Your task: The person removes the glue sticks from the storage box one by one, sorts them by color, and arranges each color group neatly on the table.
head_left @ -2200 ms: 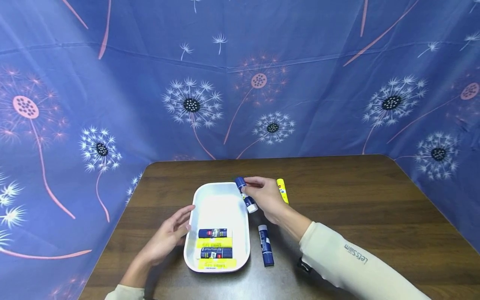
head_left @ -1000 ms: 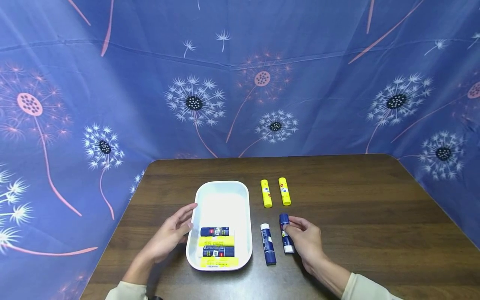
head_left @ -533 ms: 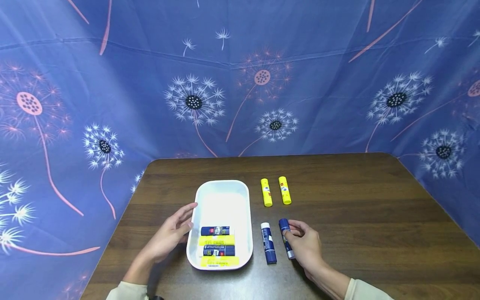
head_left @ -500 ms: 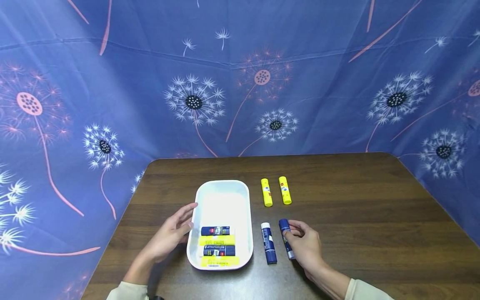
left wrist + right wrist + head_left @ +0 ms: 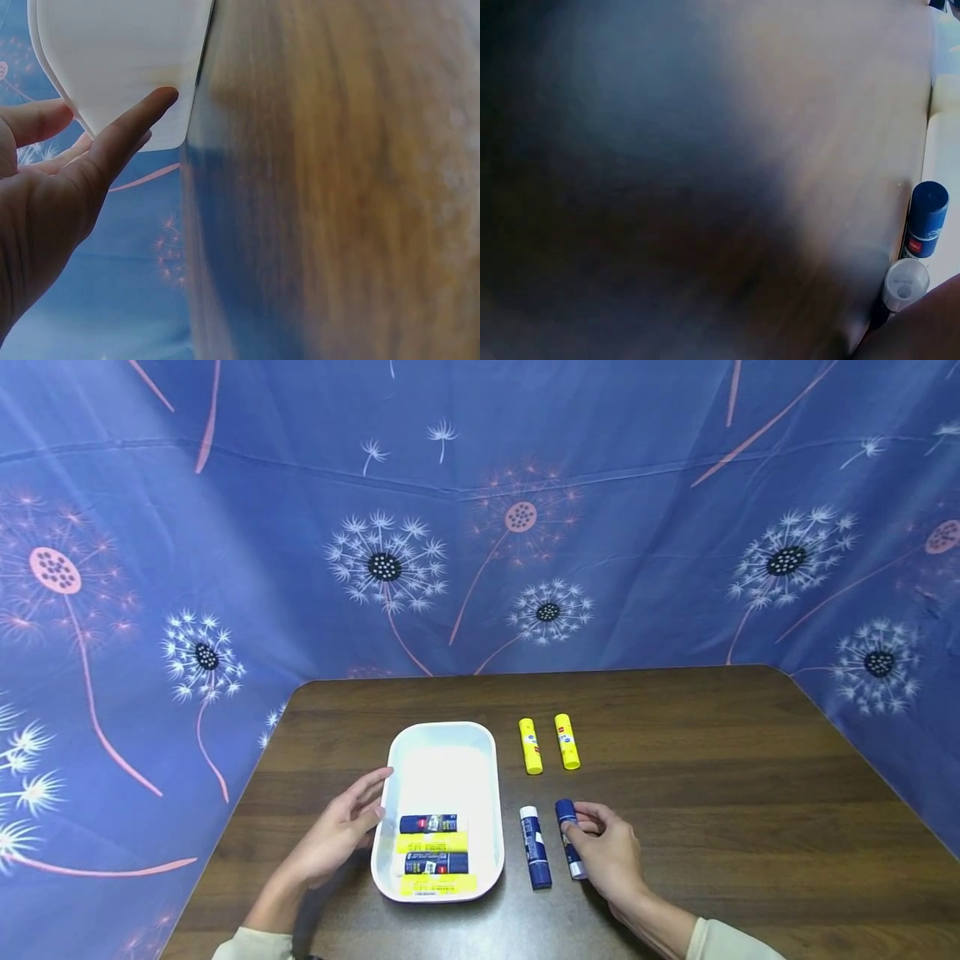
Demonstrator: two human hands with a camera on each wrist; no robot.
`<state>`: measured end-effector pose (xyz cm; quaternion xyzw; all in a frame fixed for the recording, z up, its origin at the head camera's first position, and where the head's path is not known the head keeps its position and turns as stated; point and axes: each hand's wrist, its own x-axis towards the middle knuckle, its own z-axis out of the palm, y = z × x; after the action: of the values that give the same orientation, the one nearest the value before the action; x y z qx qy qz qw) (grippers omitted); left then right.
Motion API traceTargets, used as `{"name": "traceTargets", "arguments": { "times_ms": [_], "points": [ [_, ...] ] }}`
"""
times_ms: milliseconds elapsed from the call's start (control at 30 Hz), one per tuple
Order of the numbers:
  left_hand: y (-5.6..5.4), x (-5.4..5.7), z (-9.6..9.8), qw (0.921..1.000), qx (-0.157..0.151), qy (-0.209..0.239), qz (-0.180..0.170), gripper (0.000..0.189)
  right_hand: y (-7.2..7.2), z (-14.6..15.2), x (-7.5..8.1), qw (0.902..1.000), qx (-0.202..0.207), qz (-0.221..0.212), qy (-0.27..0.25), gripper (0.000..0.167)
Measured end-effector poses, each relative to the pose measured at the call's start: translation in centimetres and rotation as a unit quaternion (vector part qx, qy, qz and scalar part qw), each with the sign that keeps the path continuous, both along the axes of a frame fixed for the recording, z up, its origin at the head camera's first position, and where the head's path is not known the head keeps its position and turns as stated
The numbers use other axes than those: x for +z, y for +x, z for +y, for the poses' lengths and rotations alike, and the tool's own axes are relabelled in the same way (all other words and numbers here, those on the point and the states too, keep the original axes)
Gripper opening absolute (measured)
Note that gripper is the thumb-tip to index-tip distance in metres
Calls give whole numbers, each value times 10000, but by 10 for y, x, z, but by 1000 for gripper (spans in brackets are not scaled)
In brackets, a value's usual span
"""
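Note:
My right hand [image 5: 609,853] pinches a blue glue stick [image 5: 566,811], white end towards me, at the table surface; in the right wrist view its translucent end [image 5: 905,285] shows beside the hand. Just left of it lies another blue glue stick [image 5: 535,847], pointing the other way. My left hand [image 5: 335,837] touches the left side of a white tray [image 5: 442,752]. In the left wrist view, fairly straight fingers [image 5: 139,124] rest against the tray's outer wall. Two blue and two yellow glue sticks [image 5: 435,863] lie crosswise in the tray's near half.
Two yellow glue sticks [image 5: 530,747] stand apart from each other, lying lengthwise beyond the blue pair, right of the tray. All sit on a brown wooden table [image 5: 720,760]. A blue dandelion-print cloth [image 5: 645,527] hangs behind the table's far edge.
The right hand has brought the blue glue stick from over the tray's right edge down to the table, right of the other blue one, then shifted it slightly nearer. The left hand stays put.

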<state>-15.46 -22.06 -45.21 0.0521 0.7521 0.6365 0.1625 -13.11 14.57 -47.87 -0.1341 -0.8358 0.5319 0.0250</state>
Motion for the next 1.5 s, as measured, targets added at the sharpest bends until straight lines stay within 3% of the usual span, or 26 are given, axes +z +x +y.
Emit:
{"name": "traceTargets", "arguments": {
  "times_ms": [667,1100,1300,1400,1500],
  "points": [
    [0,3,1,10000,22,-88,11,57,-3,2,2,9999,71,14,79,36],
    [0,-1,3,9999,86,-138,-38,56,-8,8,7,9984,182,-156,-514,38],
    [1,-1,3,9999,81,-139,-31,56,-28,12,31,9948,411,-213,-904,40],
    [1,0,3,9998,114,-153,-40,56,-43,9,51,9872,865,-86,-1339,41],
    [2,2,3,9998,70,-194,3,56,-59,4,69,9716,1514,-100,-1818,44]
  ]
}}
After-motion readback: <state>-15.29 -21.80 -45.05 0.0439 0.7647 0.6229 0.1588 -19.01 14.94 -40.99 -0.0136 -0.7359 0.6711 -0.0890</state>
